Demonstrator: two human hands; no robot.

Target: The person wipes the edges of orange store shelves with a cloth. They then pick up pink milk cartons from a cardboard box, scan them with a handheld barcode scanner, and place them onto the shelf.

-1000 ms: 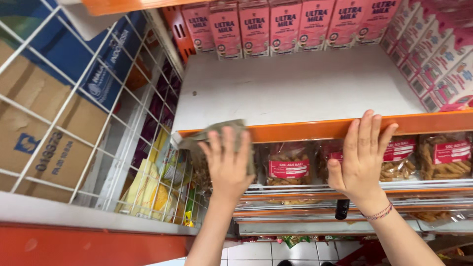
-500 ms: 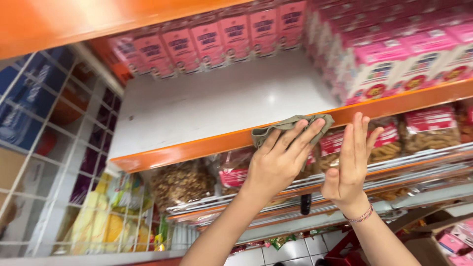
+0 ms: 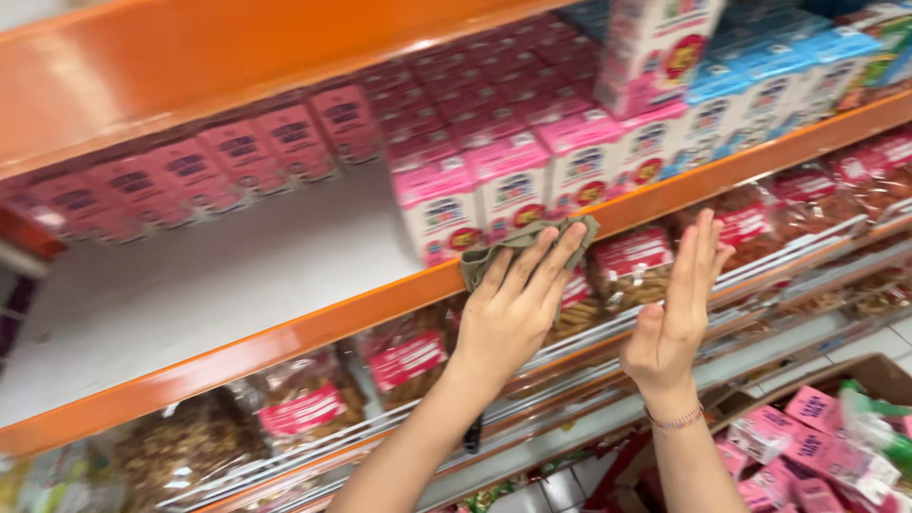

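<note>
Orange-edged shelf (image 3: 285, 337) holds rows of pink cartons (image 3: 494, 185), with blue cartons (image 3: 760, 81) further right, and bagged snacks (image 3: 304, 408) sit on the rack below. Left hand (image 3: 513, 304) presses a grey-green cloth (image 3: 518, 242) flat against the shelf's front edge, fingers spread. Right hand (image 3: 679, 304) is open and empty, fingers straight up, just beside it.

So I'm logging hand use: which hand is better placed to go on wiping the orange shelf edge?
Left hand: it presses the cloth against the orange shelf edge. The right hand is open, off the edge.
</note>
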